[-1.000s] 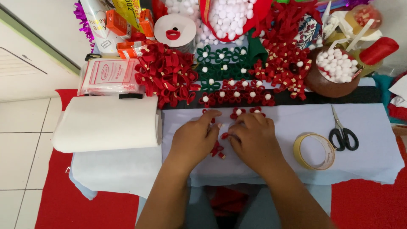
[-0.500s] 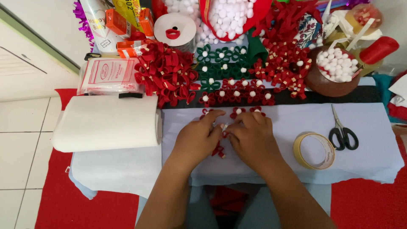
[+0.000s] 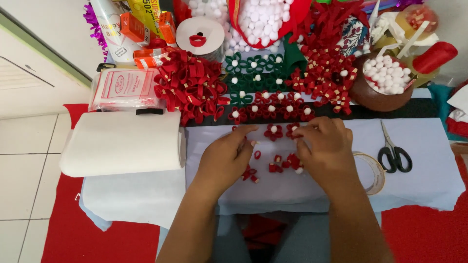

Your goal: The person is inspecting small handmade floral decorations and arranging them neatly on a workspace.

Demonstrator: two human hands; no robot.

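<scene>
hands (image 3: 275,156) on looped red ribbon flowers (image 3: 273,131)

We sat over a low desk (image 3: 434,180) spread with pale bluish-white cloth, a dark strip running along its far edge. Beneath it a red mat (image 3: 68,229) lay on a floor of large white tiles (image 3: 24,160). A plain white wall (image 3: 53,34) rose at upper left, evenly and softly lit.
</scene>
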